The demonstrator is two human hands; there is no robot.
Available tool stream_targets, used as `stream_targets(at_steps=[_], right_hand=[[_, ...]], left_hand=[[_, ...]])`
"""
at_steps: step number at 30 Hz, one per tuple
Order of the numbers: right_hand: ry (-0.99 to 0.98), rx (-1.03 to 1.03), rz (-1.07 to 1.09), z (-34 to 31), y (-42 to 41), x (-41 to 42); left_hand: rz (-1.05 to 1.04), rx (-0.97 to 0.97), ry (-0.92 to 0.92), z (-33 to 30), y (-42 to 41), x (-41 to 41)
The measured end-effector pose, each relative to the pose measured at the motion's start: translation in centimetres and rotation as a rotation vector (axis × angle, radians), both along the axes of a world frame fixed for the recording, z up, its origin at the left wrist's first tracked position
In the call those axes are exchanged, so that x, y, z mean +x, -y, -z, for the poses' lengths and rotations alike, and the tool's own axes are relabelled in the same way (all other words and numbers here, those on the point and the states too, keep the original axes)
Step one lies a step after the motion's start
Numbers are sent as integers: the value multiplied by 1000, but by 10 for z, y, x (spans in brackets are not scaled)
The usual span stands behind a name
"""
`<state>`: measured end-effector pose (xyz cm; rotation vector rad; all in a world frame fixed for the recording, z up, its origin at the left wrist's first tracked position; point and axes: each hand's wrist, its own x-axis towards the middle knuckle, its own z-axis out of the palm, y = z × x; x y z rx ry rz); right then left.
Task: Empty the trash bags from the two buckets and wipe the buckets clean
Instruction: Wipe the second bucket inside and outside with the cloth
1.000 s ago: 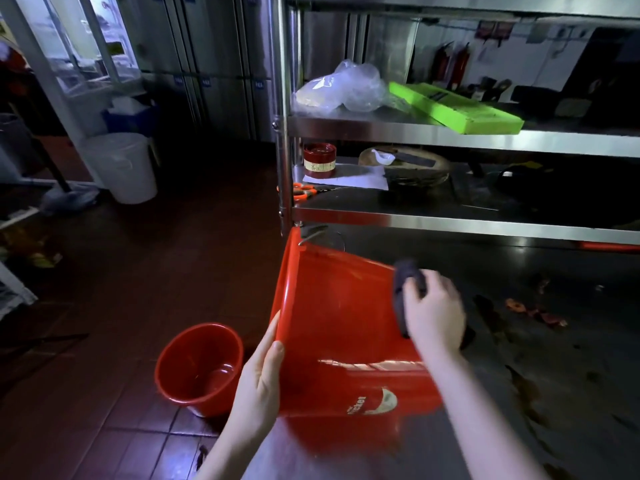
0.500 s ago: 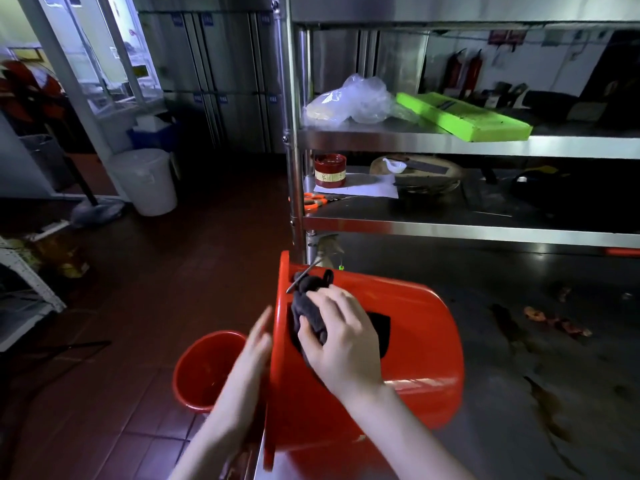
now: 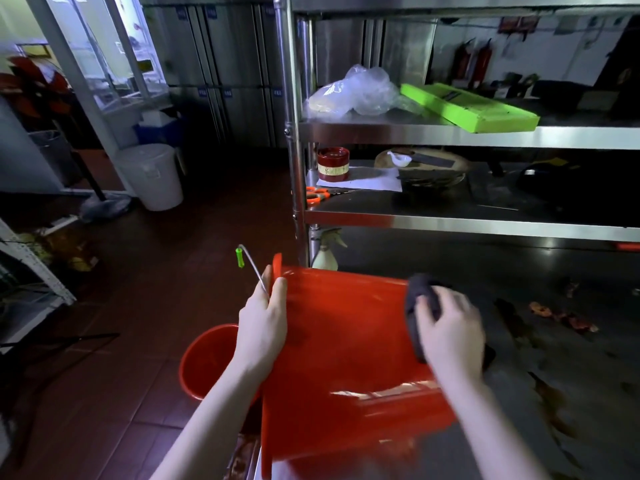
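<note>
Lying sideways, bucket (image 3: 346, 341) mouth faces left; left hand (image 3: 262, 327) fingers grip rim, right hand (image 3: 450, 334) grips cloth (image 3: 420, 299).

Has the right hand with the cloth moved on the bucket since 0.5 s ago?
Yes. The right hand and dark cloth went from the rim end by the shelf post rightward to the base end of the tipped bucket.

I have only one view, the head camera, worn on the person's head. It looks forward and down, with a wide angle. Very near below it are the left hand (image 3: 262, 325) and right hand (image 3: 448, 332) on the red bucket (image 3: 341, 362) over the desk (image 3: 554, 341). Farther ahead I see the steel shelves (image 3: 450, 135), and the floor (image 3: 145, 299) on the left.
</note>
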<state>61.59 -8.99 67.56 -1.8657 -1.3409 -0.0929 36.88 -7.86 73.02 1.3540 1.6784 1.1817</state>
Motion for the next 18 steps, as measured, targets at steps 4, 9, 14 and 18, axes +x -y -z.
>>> stream_targets(at_steps=[4,9,14,18], right_hand=[[-29,-145,71,-16,-22,-10],[91,60,-545,-33,6,-134],[145,39,-423,-17,13,-78],[14,-284,81,-23,-13,14]], left_hand=[[23,58,79,10,15,-2],[19,70,128,6,8,-4],[18,104,132,20,27,-5],[44,208,124,36,49,0]])
